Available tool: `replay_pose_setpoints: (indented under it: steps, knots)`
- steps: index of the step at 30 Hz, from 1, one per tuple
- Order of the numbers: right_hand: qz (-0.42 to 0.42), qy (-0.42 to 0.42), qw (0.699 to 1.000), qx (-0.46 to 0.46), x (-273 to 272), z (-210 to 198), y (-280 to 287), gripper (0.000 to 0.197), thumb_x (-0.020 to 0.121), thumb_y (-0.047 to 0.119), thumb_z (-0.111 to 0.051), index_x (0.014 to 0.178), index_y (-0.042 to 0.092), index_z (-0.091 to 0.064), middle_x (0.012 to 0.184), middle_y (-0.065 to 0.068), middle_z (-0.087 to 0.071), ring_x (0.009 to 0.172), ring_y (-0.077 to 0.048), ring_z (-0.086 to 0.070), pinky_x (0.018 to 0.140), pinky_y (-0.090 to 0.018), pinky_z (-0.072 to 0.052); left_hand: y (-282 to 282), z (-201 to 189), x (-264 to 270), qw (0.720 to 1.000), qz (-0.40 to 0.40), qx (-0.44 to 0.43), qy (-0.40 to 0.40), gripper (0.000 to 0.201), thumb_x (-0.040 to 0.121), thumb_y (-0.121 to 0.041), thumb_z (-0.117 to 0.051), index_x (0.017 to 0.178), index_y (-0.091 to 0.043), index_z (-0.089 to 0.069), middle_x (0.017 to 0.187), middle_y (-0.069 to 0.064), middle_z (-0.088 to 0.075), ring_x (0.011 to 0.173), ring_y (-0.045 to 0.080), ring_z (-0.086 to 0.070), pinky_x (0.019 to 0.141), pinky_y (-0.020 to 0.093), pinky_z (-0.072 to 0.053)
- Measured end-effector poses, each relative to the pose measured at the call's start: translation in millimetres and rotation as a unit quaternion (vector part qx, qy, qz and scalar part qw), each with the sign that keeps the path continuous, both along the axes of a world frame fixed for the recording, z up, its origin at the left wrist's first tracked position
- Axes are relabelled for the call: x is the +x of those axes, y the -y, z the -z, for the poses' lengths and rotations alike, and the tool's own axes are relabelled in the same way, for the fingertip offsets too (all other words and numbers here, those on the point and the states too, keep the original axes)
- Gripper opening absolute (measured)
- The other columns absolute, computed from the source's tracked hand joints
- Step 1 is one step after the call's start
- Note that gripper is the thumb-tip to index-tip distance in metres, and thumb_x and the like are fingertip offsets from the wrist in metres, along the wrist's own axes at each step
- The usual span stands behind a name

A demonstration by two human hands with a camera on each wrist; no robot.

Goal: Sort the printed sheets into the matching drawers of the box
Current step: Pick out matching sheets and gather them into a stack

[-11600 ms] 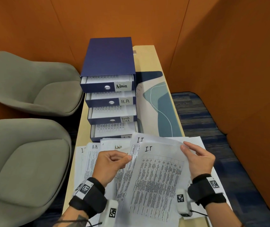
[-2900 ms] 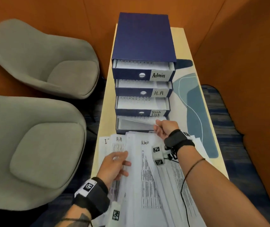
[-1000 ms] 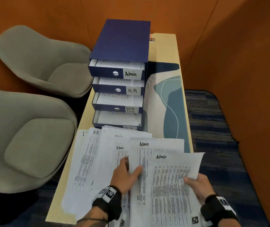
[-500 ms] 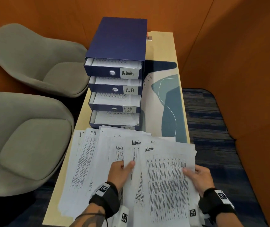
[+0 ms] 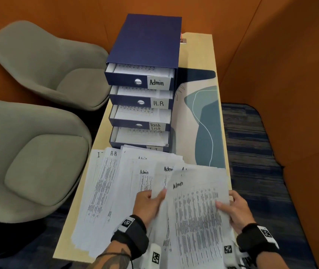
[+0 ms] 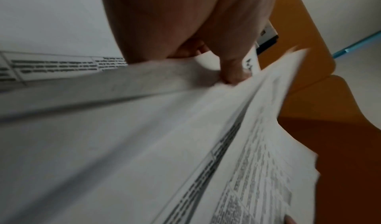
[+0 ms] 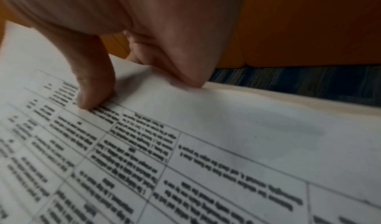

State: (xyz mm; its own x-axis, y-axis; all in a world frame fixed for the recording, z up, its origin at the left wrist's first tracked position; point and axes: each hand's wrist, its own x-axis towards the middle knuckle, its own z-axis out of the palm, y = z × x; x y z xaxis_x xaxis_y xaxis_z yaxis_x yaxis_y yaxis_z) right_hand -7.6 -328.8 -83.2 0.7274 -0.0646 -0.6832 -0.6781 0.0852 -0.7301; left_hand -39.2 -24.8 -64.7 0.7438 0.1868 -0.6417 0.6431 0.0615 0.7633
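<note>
Head view. The left hand (image 5: pixel 148 203) and right hand (image 5: pixel 237 210) each pinch a side edge of the "Admin" sheet (image 5: pixel 198 210), lifted over the loose pile (image 5: pixel 116 187) at 6 o'clock on the worktop (image 5: pixel 199 47). The box (image 5: pixel 147 41) stands at 12 o'clock with four drawers part-open; the Admin drawer (image 5: pixel 139 77) is topmost and farthest. Risk: further "Admin" pages fan out just beneath, so a second sheet may cling and travel along; the thin page may buckle against the drawer front.

Left wrist view. The left fingers (image 6: pixel 233 74) clamp the sheet edge against a neighbouring page; blur hides how many layers are caught.

Right wrist view. The right thumb (image 7: pixel 92 87) presses the printed face with the fingers (image 7: pixel 185 74) curled at the margin; a shallow hold could slip.
</note>
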Motion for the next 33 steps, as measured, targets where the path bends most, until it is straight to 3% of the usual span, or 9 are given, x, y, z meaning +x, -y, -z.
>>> replay_pose_setpoints:
  steps: [5,10,13,16,19,22,26,29,33]
  knots:
    - [-0.009,-0.006,0.999,0.039,-5,-12,22,0.069,0.063,0.002,-0.082,0.127,-0.004,-0.058,0.114,-0.029,-0.073,0.105,-0.047,-0.071,0.087,-0.058,-0.060,-18,14,1,0.997,0.015,0.080,0.016,0.053,0.099,-0.042,-0.064,0.062,-0.024,-0.031,0.059,-0.004,-0.027,0.054,0.015,-0.027,0.062,0.031,-0.022]
    - [-0.045,-0.019,0.997,0.053,7,-16,4,0.037,0.082,-0.007,-0.064,0.119,-0.014,-0.063,0.117,-0.033,-0.070,0.104,-0.048,-0.071,0.092,-0.057,-0.055,4,-6,5,0.982,0.176,-0.059,-0.038,0.037,0.106,-0.028,-0.053,0.078,-0.019,-0.076,0.083,-0.002,-0.077,0.077,0.017,-0.072,0.078,0.030,-0.055]
    - [-0.033,-0.032,0.997,0.059,13,-10,-5,0.032,0.091,-0.013,-0.055,0.122,-0.011,-0.062,0.118,-0.032,-0.070,0.107,-0.048,-0.070,0.099,-0.060,-0.051,14,-16,7,0.982,0.158,-0.087,-0.053,0.042,0.109,-0.039,-0.046,0.090,-0.029,-0.082,0.095,-0.004,-0.080,0.091,0.015,-0.074,0.086,0.031,-0.055]
    - [-0.007,-0.029,0.999,0.040,11,-3,-1,0.046,0.082,-0.010,-0.069,0.127,-0.006,-0.059,0.118,-0.029,-0.071,0.109,-0.048,-0.069,0.102,-0.065,-0.049,-1,2,4,0.988,0.087,0.126,0.004,0.065,0.091,-0.081,-0.040,0.115,-0.029,-0.069,0.118,-0.007,-0.072,0.111,0.013,-0.066,0.097,0.033,-0.049]
    - [0.017,-0.022,1.000,0.011,7,6,9,0.076,0.065,-0.004,-0.083,0.134,0.007,-0.054,0.120,-0.024,-0.072,0.110,-0.045,-0.070,0.099,-0.068,-0.050,-26,20,1,0.925,0.055,0.374,-0.048,0.078,0.083,-0.066,-0.072,0.139,-0.018,-0.047,0.140,0.002,-0.049,0.129,0.025,-0.046,0.106,0.044,-0.045]
    - [0.003,-0.028,0.999,-0.031,5,10,10,0.062,0.080,-0.013,-0.073,0.135,0.009,-0.054,0.117,-0.020,-0.074,0.108,-0.043,-0.071,0.098,-0.069,-0.051,-31,33,6,0.908,0.106,0.392,-0.099,0.102,0.075,-0.047,-0.088,0.152,-0.014,-0.029,0.152,0.009,-0.033,0.139,0.031,-0.035,0.113,0.048,-0.041]
    - [-0.054,-0.040,0.997,-0.041,3,2,7,0.034,0.089,-0.011,-0.065,0.122,-0.003,-0.065,0.110,-0.024,-0.075,0.101,-0.044,-0.073,0.098,-0.067,-0.052,-46,38,22,0.931,0.041,0.349,-0.101,0.074,0.077,-0.026,-0.091,0.136,-0.013,-0.048,0.134,0.010,-0.056,0.123,0.031,-0.056,0.103,0.044,-0.050]
    - [-0.075,-0.029,0.996,-0.028,4,-5,9,0.040,0.086,-0.010,-0.065,0.125,-0.003,-0.063,0.114,-0.026,-0.074,0.106,-0.045,-0.072,0.101,-0.068,-0.050,-62,34,20,0.932,0.021,0.348,-0.101,0.039,0.086,-0.031,-0.083,0.116,-0.016,-0.065,0.109,0.007,-0.069,0.095,0.026,-0.066,0.089,0.035,-0.054]
    - [-0.076,-0.009,0.997,-0.033,4,-12,11,0.040,0.087,-0.012,-0.063,0.126,-0.001,-0.063,0.114,-0.023,-0.075,0.106,-0.042,-0.072,0.102,-0.066,-0.049,-79,23,0,0.928,-0.001,0.360,-0.093,0.014,0.095,-0.032,-0.073,0.104,-0.020,-0.073,0.101,0.004,-0.073,0.091,0.024,-0.066,0.092,0.038,-0.056]
